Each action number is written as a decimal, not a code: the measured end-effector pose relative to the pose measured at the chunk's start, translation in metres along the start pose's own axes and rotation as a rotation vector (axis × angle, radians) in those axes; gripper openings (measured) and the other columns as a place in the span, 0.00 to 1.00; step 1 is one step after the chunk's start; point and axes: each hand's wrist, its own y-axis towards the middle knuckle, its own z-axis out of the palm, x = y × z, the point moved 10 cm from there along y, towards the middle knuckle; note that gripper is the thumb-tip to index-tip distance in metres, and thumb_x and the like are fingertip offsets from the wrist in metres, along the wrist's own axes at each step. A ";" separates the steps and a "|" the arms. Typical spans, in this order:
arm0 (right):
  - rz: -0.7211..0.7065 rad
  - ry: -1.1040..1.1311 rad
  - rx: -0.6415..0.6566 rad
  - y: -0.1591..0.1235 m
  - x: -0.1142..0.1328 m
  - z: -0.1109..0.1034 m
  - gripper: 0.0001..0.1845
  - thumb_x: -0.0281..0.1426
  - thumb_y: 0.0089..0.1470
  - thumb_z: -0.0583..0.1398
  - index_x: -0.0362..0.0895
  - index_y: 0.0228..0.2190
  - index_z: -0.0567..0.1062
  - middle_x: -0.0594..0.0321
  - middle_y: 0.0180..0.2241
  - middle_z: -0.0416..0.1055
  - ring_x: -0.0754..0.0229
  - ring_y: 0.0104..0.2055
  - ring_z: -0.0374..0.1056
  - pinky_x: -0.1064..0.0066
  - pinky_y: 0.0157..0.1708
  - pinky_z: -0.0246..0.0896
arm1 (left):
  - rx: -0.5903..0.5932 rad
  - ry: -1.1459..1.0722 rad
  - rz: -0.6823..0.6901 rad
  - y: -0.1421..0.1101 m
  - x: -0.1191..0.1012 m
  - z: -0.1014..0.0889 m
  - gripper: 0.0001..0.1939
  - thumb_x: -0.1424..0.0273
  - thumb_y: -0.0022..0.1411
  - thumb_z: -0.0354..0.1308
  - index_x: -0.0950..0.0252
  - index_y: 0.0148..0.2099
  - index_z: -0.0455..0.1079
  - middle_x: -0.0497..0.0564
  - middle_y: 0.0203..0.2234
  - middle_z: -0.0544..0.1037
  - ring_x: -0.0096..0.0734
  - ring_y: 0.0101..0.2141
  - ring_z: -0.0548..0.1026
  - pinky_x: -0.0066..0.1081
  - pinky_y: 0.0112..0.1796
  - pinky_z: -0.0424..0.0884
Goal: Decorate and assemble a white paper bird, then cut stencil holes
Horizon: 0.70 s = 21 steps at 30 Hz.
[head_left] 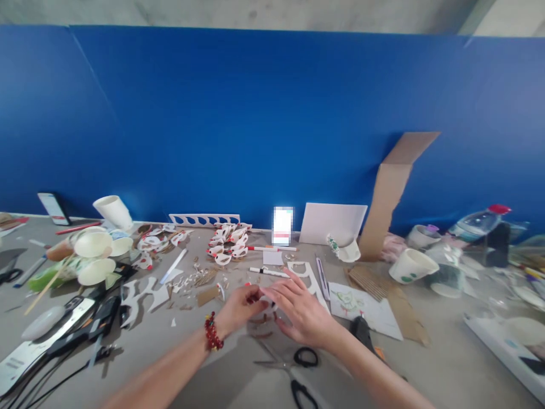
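My left hand (243, 309), with a red bead bracelet (212, 331) at the wrist, has its thumb and fingers pinched together. A small white piece (271, 307) shows by the fingertips, mostly hidden; I cannot make out its kind. My right hand (304, 311) reaches over from the right, fingers stretched and thumb apart, its fingertips close against those of the left. Below both hands lies a pair of scissors (286, 366) with black handles and spread blades. Small brown curved scraps (260, 328) are just under the fingers. Beyond the hands lies a white marker (268, 272).
White bird-shaped pieces with red marks (230, 243) are heaped at the back. Paper scraps (187, 281) litter the left. A utility knife (322, 278), a drawing (361, 307), a black-handled tool (361, 335) and paper cups (413, 266) lie rightward. A blue partition (255, 125) closes the back.
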 end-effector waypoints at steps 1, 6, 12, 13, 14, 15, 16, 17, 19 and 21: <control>0.018 -0.006 -0.006 -0.004 -0.001 -0.004 0.37 0.29 0.50 0.59 0.45 0.61 0.57 0.53 0.53 0.67 0.49 0.57 0.59 0.45 0.64 0.35 | 0.002 -0.058 0.002 0.002 -0.002 0.002 0.11 0.62 0.55 0.58 0.66 0.32 0.71 0.48 0.26 0.73 0.29 0.28 0.67 0.28 0.32 0.63; 0.348 -0.120 -0.118 -0.081 -0.039 -0.038 0.31 0.34 0.55 0.58 0.47 0.59 0.60 0.53 0.59 0.61 0.47 0.61 0.55 0.51 0.59 0.53 | -0.040 -0.100 -0.098 0.005 -0.003 -0.006 0.15 0.58 0.56 0.58 0.66 0.28 0.67 0.44 0.21 0.68 0.27 0.26 0.64 0.25 0.29 0.60; 0.777 -0.319 -0.190 -0.241 -0.074 -0.045 0.25 0.42 0.55 0.58 0.46 0.53 0.67 0.52 0.51 0.69 0.46 0.51 0.68 0.56 0.49 0.66 | -0.083 -0.050 -0.138 0.007 -0.010 -0.018 0.12 0.61 0.57 0.58 0.64 0.29 0.72 0.46 0.24 0.73 0.30 0.30 0.69 0.25 0.34 0.64; 0.796 -0.328 -0.169 -0.256 -0.074 -0.039 0.26 0.44 0.54 0.59 0.46 0.52 0.68 0.52 0.51 0.70 0.45 0.50 0.69 0.55 0.48 0.67 | -0.094 -0.057 -0.142 0.009 -0.010 -0.019 0.12 0.61 0.56 0.58 0.64 0.30 0.73 0.47 0.26 0.75 0.31 0.31 0.69 0.26 0.34 0.65; 0.812 -0.321 -0.150 -0.266 -0.075 -0.032 0.27 0.44 0.53 0.59 0.46 0.52 0.68 0.52 0.51 0.70 0.45 0.50 0.69 0.55 0.48 0.67 | -0.101 -0.066 -0.145 0.011 -0.010 -0.018 0.11 0.61 0.56 0.58 0.64 0.31 0.74 0.48 0.27 0.76 0.32 0.31 0.70 0.27 0.35 0.66; 0.826 -0.301 -0.132 -0.273 -0.077 -0.025 0.27 0.44 0.53 0.59 0.47 0.53 0.68 0.52 0.51 0.70 0.45 0.50 0.69 0.55 0.49 0.67 | -0.102 -0.077 -0.143 0.013 -0.011 -0.017 0.11 0.61 0.56 0.58 0.64 0.31 0.75 0.49 0.28 0.77 0.32 0.32 0.71 0.27 0.35 0.67; 0.834 -0.276 -0.121 -0.277 -0.079 -0.019 0.27 0.43 0.53 0.59 0.47 0.53 0.68 0.52 0.52 0.70 0.45 0.50 0.69 0.56 0.49 0.67 | -0.100 -0.088 -0.132 0.014 -0.013 -0.016 0.12 0.62 0.56 0.57 0.65 0.31 0.76 0.50 0.28 0.77 0.33 0.31 0.71 0.28 0.35 0.67; 0.839 -0.249 -0.118 -0.279 -0.082 -0.013 0.26 0.42 0.54 0.59 0.47 0.52 0.69 0.52 0.51 0.70 0.45 0.50 0.69 0.56 0.48 0.68 | -0.087 -0.090 -0.114 0.016 -0.018 -0.014 0.12 0.62 0.56 0.57 0.65 0.30 0.76 0.50 0.27 0.77 0.33 0.31 0.71 0.28 0.35 0.68; 0.845 -0.184 -0.115 -0.281 -0.090 -0.004 0.23 0.42 0.54 0.58 0.48 0.50 0.72 0.52 0.48 0.72 0.45 0.47 0.71 0.56 0.46 0.69 | -0.065 -0.069 -0.059 0.017 -0.031 -0.011 0.12 0.63 0.57 0.57 0.66 0.29 0.76 0.50 0.26 0.77 0.31 0.29 0.71 0.27 0.33 0.67; 0.843 -0.101 -0.114 -0.280 -0.100 0.000 0.21 0.42 0.54 0.58 0.48 0.48 0.74 0.53 0.45 0.74 0.46 0.45 0.73 0.58 0.44 0.71 | -0.041 -0.034 -0.024 0.016 -0.042 -0.010 0.13 0.63 0.58 0.56 0.66 0.30 0.76 0.49 0.26 0.77 0.31 0.29 0.71 0.27 0.32 0.67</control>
